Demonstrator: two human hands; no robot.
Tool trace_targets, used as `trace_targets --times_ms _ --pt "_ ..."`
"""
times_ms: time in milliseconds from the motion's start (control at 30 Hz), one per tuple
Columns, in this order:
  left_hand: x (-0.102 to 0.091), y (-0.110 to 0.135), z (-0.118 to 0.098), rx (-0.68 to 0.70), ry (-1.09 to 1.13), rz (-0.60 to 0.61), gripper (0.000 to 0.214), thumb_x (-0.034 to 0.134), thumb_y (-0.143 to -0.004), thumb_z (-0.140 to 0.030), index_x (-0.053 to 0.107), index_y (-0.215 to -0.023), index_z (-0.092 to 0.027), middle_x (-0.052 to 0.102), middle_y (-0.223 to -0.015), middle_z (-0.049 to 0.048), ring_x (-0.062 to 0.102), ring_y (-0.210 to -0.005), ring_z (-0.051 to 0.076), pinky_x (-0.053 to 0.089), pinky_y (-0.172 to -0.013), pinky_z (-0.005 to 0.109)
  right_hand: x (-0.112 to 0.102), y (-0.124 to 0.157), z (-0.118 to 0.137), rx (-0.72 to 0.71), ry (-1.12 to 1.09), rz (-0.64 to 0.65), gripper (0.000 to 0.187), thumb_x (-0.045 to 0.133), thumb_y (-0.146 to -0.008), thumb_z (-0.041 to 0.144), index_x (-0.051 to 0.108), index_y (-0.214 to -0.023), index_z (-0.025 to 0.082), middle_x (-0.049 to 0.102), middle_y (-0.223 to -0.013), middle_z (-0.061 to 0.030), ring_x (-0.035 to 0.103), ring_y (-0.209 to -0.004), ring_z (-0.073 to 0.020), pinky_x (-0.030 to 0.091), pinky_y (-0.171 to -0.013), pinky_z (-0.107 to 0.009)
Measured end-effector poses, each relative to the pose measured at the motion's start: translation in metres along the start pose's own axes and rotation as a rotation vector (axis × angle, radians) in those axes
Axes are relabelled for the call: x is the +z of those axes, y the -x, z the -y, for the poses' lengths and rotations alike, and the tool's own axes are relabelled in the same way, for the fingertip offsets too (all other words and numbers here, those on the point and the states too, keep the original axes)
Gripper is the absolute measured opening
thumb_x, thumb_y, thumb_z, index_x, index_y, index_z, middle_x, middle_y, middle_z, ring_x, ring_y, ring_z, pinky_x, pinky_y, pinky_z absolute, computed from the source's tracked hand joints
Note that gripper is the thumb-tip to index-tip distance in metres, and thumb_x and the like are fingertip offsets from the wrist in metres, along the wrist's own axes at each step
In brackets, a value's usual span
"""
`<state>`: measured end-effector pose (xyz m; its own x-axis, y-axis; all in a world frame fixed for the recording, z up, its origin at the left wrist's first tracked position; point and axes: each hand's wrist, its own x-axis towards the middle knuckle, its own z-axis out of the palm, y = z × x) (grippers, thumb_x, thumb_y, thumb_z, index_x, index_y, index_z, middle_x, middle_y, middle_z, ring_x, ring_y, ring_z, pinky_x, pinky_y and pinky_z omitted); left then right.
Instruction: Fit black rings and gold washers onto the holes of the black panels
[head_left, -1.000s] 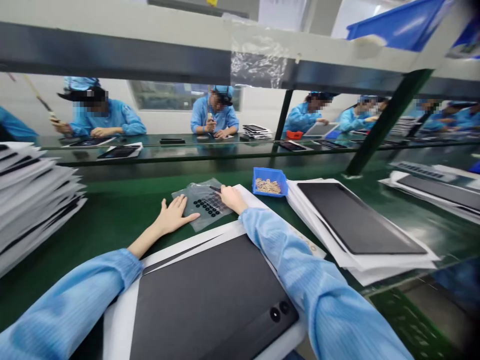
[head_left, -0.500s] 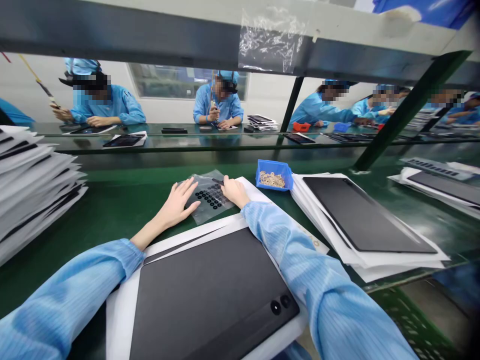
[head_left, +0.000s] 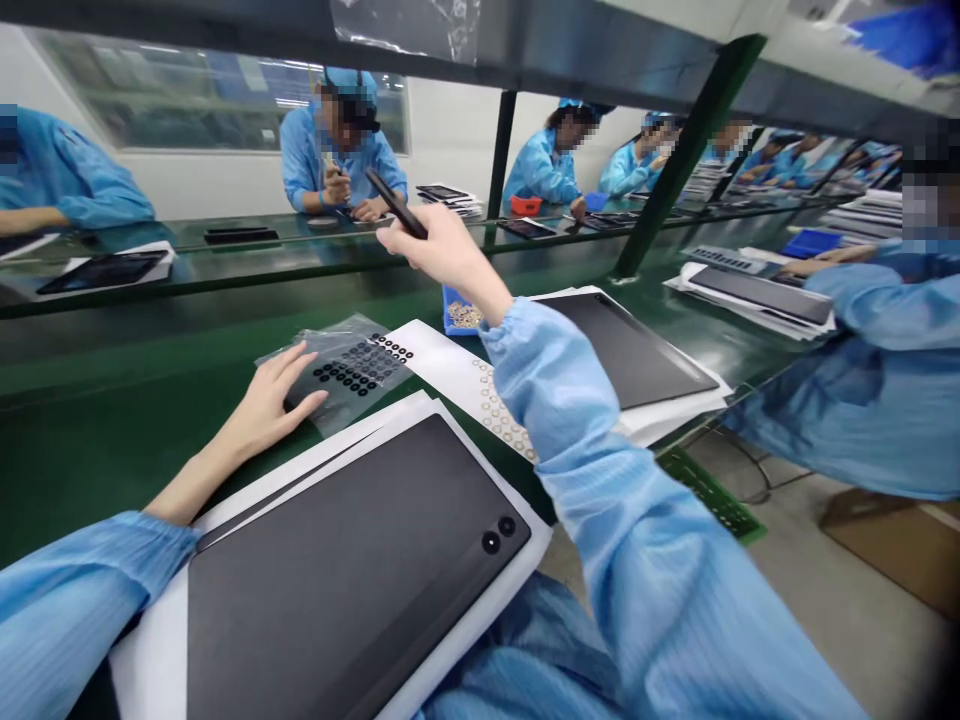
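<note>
My left hand (head_left: 271, 400) lies with fingers spread on the left edge of a clear plastic bag (head_left: 330, 408). Rows of small black rings (head_left: 349, 380) show on the bag. Raised above the bench, my right hand (head_left: 446, 250) is closed around black tweezers (head_left: 397, 205), whose tips point up and left. Whether anything sits at the tips is too small to tell. Nearer me, a dark grey tablet back cover (head_left: 337, 580) with two round lens openings lies on white sheets (head_left: 150, 640). A white sheet with pale ring shapes (head_left: 502, 410) lies partly behind my right forearm.
A blue bin (head_left: 461, 312) of small pale rings stands beyond my right wrist. To the right, another dark cover (head_left: 637, 350) rests on stacked sheets. A green post (head_left: 690, 160) rises behind it. Co-workers in blue sit across the bench, and another person (head_left: 885, 350) is at right.
My right hand has lifted the tweezers up off the ring sheet. My left hand stays flat on the bag. The view has turned to the right.
</note>
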<state>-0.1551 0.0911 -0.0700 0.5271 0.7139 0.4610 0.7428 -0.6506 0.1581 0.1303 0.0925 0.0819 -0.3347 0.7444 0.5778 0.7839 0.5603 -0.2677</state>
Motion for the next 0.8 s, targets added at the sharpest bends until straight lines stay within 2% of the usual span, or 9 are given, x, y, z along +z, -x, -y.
trace_targets --times_ms 67,133,233,333,400,433,533,667,800 --pt "-0.018 -0.003 -0.008 -0.033 0.042 0.029 0.061 0.034 -0.092 -0.059 0.051 -0.127 -0.011 0.045 -0.141 0.014 0.041 -0.13 0.03 0.03 -0.11 0.041 -0.031 0.023 0.016 -0.059 -0.07 0.043 0.031 0.041 -0.094 0.024 0.06 -0.076 0.007 0.052 -0.064 0.0038 0.054 -0.062 -0.0075 0.039 -0.067 -0.02" --pt "-0.038 -0.006 -0.022 -0.074 0.1 0.129 0.048 0.04 -0.093 -0.053 0.06 -0.113 -0.015 0.059 -0.124 0.007 0.053 -0.117 0.027 0.038 -0.102 0.035 -0.051 0.064 0.03 -0.061 -0.073 0.18 0.025 0.056 -0.086 0.022 0.059 -0.064 0.01 0.048 -0.053 0.005 0.046 -0.052 -0.0071 0.035 -0.057 -0.021" --pt "-0.055 -0.005 -0.056 -0.081 0.199 0.293 0.041 0.044 -0.091 -0.053 0.066 -0.097 -0.019 0.068 -0.099 0.0006 0.062 -0.094 0.022 0.046 -0.083 0.026 -0.058 0.152 0.043 0.038 -0.162 0.302 0.033 0.056 -0.088 0.03 0.057 -0.06 0.013 0.042 -0.048 0.006 0.037 -0.045 -0.0063 0.028 -0.05 -0.022" --pt "-0.049 0.004 -0.093 0.018 0.24 0.372 0.04 0.042 -0.091 -0.052 0.065 -0.095 -0.02 0.065 -0.095 0.0031 0.061 -0.084 0.02 0.045 -0.076 0.027 -0.043 0.245 0.046 0.466 -0.262 0.158 0.043 0.051 -0.089 0.044 0.052 -0.057 0.017 0.044 -0.045 0.0048 0.041 -0.043 -0.0087 0.029 -0.046 -0.022" --pt "-0.038 0.01 -0.11 0.033 0.236 0.414 0.038 0.039 -0.091 -0.05 0.061 -0.093 -0.019 0.061 -0.091 0.0045 0.058 -0.079 0.02 0.044 -0.073 0.029 -0.028 0.29 0.047 0.774 -0.289 0.007 0.043 0.049 -0.088 0.05 0.05 -0.059 0.018 0.047 -0.044 0.0037 0.046 -0.043 -0.0114 0.035 -0.048 -0.023" --pt "-0.032 0.012 -0.116 0.018 0.231 0.428 0.037 0.038 -0.091 -0.049 0.059 -0.091 -0.019 0.058 -0.089 0.0046 0.057 -0.077 0.02 0.043 -0.072 0.03 -0.021 0.305 0.047 0.865 -0.281 -0.065 0.043 0.049 -0.088 0.052 0.05 -0.059 0.019 0.05 -0.045 0.0029 0.049 -0.045 -0.0127 0.037 -0.05 -0.024" --pt "-0.021 0.017 -0.124 -0.054 0.2 0.415 0.034 0.035 -0.091 -0.048 0.054 -0.089 -0.019 0.054 -0.088 0.0049 0.055 -0.077 0.021 0.042 -0.072 0.033 -0.004 0.32 0.052 0.948 -0.3 -0.064 0.044 0.048 -0.087 0.055 0.052 -0.061 0.02 0.058 -0.05 0.0007 0.055 -0.05 -0.015 0.041 -0.054 -0.024" --pt "-0.018 0.02 -0.124 -0.144 0.166 0.365 0.033 0.033 -0.091 -0.047 0.05 -0.098 -0.019 0.053 -0.096 0.0068 0.054 -0.081 0.023 0.042 -0.073 0.035 0.004 0.309 0.056 0.88 -0.361 0.104 0.045 0.046 -0.087 0.056 0.054 -0.062 0.02 0.058 -0.051 0.0001 0.057 -0.052 -0.0167 0.043 -0.054 -0.024" --pt "-0.015 0.021 -0.124 -0.219 0.202 0.363 0.031 0.032 -0.091 -0.046 0.049 -0.089 -0.021 0.053 -0.085 0.0042 0.054 -0.073 0.021 0.041 -0.067 0.033 0.01 0.307 0.057 0.817 -0.482 0.144 0.043 0.046 -0.088 0.054 0.057 -0.068 0.018 0.06 -0.059 -0.0008 0.06 -0.058 -0.0181 0.046 -0.054 -0.023"
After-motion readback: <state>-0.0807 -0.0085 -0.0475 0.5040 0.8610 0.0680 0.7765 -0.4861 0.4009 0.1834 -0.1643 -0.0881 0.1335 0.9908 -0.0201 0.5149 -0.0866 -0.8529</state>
